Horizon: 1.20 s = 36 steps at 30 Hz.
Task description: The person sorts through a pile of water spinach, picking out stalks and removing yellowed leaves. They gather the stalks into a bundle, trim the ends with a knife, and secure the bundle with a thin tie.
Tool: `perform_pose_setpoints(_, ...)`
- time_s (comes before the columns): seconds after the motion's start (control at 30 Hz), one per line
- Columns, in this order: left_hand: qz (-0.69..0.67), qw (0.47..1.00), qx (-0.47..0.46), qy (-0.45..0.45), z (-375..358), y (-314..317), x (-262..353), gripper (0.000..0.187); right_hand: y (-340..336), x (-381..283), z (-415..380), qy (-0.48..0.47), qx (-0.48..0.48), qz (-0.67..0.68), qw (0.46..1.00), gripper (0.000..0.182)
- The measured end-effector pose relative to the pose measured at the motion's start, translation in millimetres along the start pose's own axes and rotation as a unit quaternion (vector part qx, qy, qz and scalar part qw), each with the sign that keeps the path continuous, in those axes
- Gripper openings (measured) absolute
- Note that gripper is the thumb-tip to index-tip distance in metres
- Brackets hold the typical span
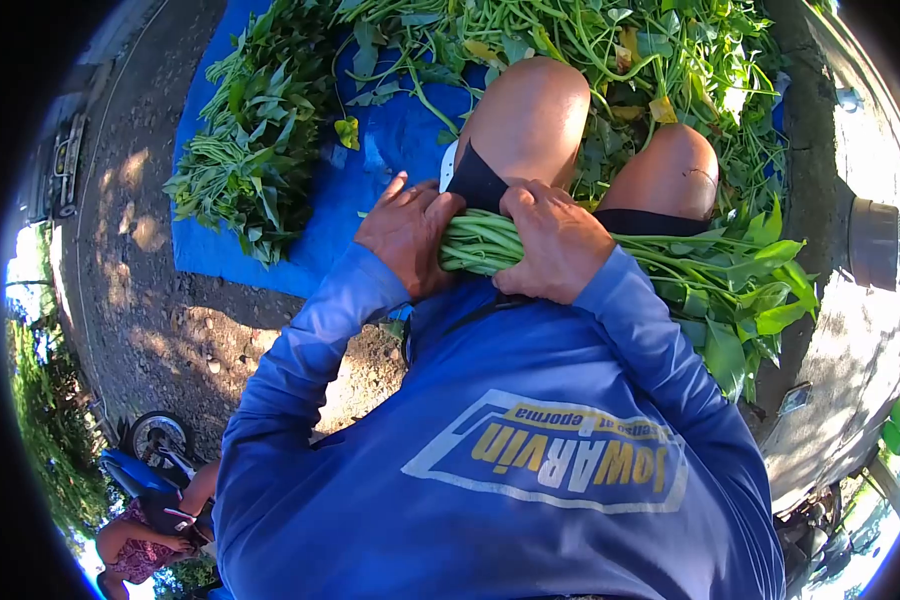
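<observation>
Shirt (490, 400) nearest, stems (480, 243) just beyond it. Right hand (555, 243) grips them; left hand (407, 236) holds their ends, underside hidden. Loose grip could let stems slip out; hard squeezing could bruise them.

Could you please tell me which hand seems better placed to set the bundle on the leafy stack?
Probably the left hand: it is at the stem end of the bundle, on the side nearer the leafy stack on the blue tarp. The right hand is farther away, nearer the bundle's leaves.
</observation>
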<state>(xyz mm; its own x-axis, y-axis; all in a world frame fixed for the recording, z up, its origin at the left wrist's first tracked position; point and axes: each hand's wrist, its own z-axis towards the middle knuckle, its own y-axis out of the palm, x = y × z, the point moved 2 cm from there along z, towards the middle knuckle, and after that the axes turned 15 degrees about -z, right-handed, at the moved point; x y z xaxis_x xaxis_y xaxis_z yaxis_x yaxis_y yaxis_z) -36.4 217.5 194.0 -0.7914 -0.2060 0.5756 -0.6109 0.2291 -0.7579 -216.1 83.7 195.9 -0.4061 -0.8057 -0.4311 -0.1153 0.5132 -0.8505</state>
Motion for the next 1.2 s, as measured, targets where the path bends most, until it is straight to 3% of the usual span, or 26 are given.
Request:
perform_pose_setpoints(0.07,-0.101,0.991,-0.052,-0.070,2.4,9.5,-7.0,0.083,-2.3,-1.0,-0.7,0.014,-0.021,-0.010,1.000,0.078)
perform_pose_setpoints(0.27,-0.073,0.996,0.046,0.034,-8.7,14.9,0.8,0.079,-2.1,1.1,-4.8,0.035,-0.066,0.004,0.997,0.076)
perform_pose_setpoints(0.37,-0.064,0.979,0.119,0.150,-6.6,30.3,-13.4,0.078,-9.5,1.9,-2.1,0.026,-0.112,0.010,0.993,0.072)
perform_pose_setpoints(0.47,-0.144,0.989,0.039,0.012,-1.1,31.9,-18.7,0.079,-5.4,8.3,2.1,0.026,-0.098,0.015,0.995,0.073)
perform_pose_setpoints(0.53,-0.120,0.992,-0.002,0.025,0.3,15.1,-10.9,0.076,-3.0,12.8,1.2,0.007,-0.089,0.038,0.995,0.077)
perform_pose_setpoints(0.63,-0.018,0.998,-0.027,0.045,14.2,-21.0,8.3,0.071,-14.0,14.7,-11.0,0.033,-0.063,0.066,0.995,0.081)
perform_pose_setpoints(0.77,0.104,0.985,-0.045,0.132,37.5,-78.4,55.9,0.064,-23.6,19.0,-32.3,0.010,0.132,0.116,0.984,0.078)
perform_pose_setpoints(0.9,0.182,0.953,-0.028,0.239,82.1,-106.0,67.7,0.080,-38.6,30.3,-27.3,0.077,0.202,0.075,0.973,0.076)
perform_pose_setpoints(0.97,0.197,0.930,-0.010,0.310,103.6,-105.0,57.1,0.090,-40.8,36.5,-20.8,0.120,0.174,0.041,0.977,0.072)
perform_pose_setpoints(1.03,0.190,0.940,-0.074,0.273,115.8,-93.6,37.1,0.098,-30.7,41.1,-11.3,0.133,0.152,0.019,0.979,0.066)
perform_pose_setpoints(1.1,0.158,0.954,-0.126,0.223,118.1,-81.7,20.8,0.108,-19.0,42.1,-7.5,0.125,0.157,0.033,0.979,0.071)
perform_pose_setpoints(1.2,0.162,0.954,-0.051,0.247,110.8,-69.7,10.5,0.105,-4.8,36.2,-5.4,0.159,0.141,0.026,0.977,0.075)
